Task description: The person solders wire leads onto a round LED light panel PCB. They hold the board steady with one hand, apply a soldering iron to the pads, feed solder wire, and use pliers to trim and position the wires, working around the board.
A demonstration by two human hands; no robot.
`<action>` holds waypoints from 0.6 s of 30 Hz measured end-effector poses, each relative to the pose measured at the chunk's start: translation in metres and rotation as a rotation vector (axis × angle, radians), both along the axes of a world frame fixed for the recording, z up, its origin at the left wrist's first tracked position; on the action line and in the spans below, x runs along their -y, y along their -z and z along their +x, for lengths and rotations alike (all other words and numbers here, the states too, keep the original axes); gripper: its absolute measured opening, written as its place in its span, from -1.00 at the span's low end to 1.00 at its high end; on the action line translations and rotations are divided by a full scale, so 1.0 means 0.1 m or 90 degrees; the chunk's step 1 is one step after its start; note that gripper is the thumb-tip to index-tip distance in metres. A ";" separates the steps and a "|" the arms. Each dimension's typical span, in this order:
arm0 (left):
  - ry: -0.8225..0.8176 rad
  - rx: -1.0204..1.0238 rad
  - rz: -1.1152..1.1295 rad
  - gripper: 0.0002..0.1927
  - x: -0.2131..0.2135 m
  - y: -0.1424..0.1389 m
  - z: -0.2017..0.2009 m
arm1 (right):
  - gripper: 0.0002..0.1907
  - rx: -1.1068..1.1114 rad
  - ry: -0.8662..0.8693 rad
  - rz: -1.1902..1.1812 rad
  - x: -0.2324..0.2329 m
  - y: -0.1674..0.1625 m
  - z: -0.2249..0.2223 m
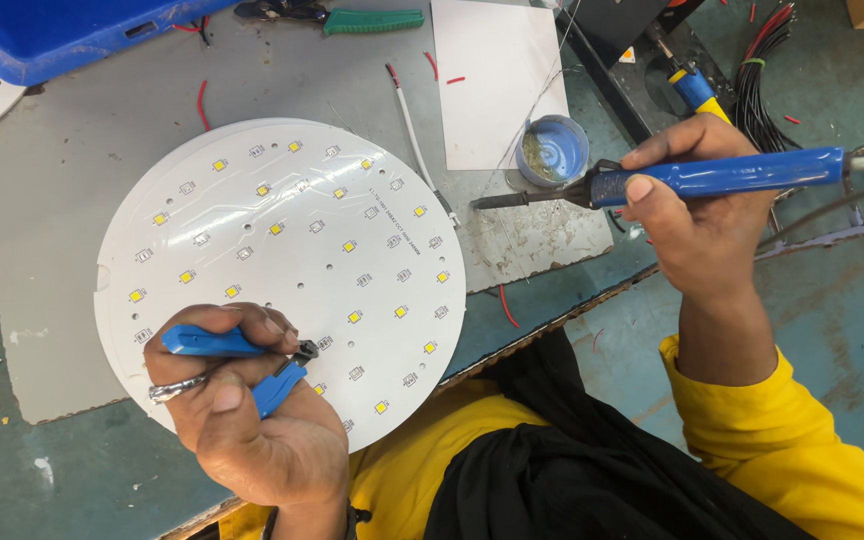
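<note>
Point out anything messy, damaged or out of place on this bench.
Red wire offcuts lie scattered over the grey mat, with another by the round LED board. The mat's surface near the blue pot is scarred and flecked with debris. The board itself looks intact.

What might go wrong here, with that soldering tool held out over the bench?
1. The soldering iron in the right hand has its bare tip beside the small blue pot and loose wires; it may scorch them if hot.
2. The left hand holds blue tweezers on the round white LED board; a slip might scratch it.
3. The board overhangs the bench edge, so it might tip.
</note>
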State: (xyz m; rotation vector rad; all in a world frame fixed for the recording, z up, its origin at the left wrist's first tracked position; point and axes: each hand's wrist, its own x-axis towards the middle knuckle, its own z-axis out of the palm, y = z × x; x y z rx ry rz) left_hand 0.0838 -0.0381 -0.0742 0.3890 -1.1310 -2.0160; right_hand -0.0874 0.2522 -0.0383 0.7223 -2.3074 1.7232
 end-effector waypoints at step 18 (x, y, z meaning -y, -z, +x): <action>-0.016 -0.028 0.002 -0.66 -0.03 -0.04 -0.04 | -0.79 0.383 -0.069 -0.441 -0.33 0.10 -0.28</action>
